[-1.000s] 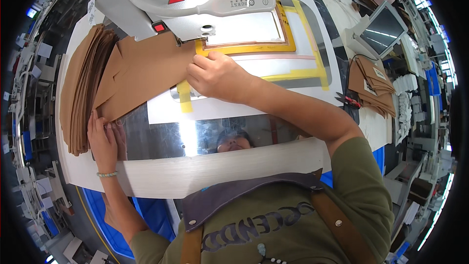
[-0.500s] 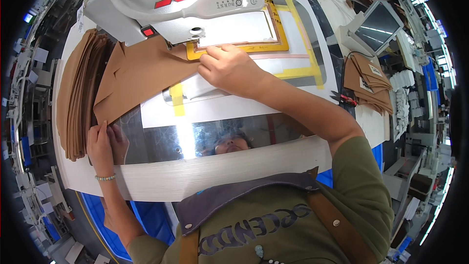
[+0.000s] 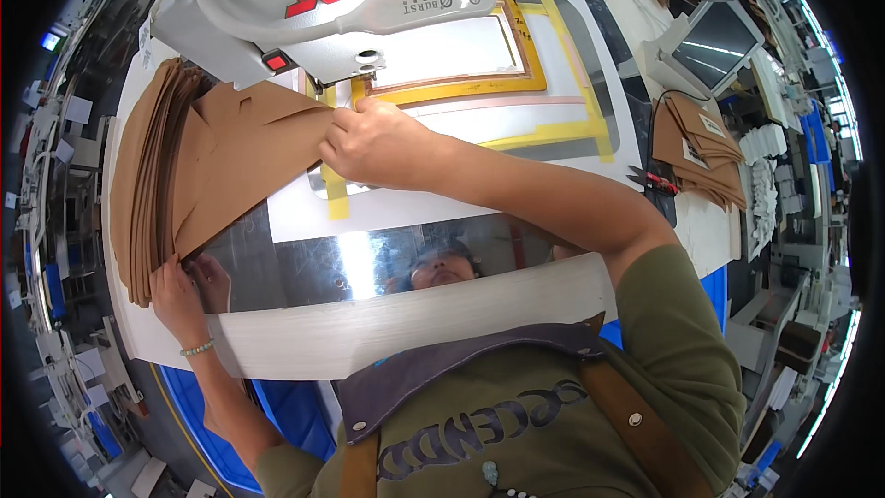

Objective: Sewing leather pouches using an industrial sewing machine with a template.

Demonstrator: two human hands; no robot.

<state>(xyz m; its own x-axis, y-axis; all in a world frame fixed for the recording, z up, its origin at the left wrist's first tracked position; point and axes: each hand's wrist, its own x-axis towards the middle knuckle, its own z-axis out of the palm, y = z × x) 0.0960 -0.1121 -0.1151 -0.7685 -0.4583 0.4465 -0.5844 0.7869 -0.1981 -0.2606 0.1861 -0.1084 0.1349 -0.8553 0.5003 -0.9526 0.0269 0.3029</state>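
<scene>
A flat brown fabric piece (image 3: 241, 143) with short slits stretches between my two hands. My right hand (image 3: 373, 138) is closed on its right corner, just below the yellow-edged clamp frame (image 3: 461, 92) of a white sewing machine (image 3: 277, 14). Down at the lower left, my left hand (image 3: 178, 295) pinches the piece's near corner. Beside that hand stands a thick stack of similar brown pieces (image 3: 143, 194), its layers bent upward, and the held piece's left edge overlaps it.
Under the work lies a shiny metal plate (image 3: 304, 258) with white sheeting and yellow tape (image 3: 338, 198). Red-handled snips (image 3: 656, 183) and a pile of brown pieces (image 3: 701, 152) with labels are on the right, near a small screen (image 3: 714, 48). A blue bin (image 3: 290, 415) stands below the table edge.
The brown piece has shifted left, away from the clamp frame and over the stack's edge. My right hand moved left with it; my left hand moved slightly left and down.
</scene>
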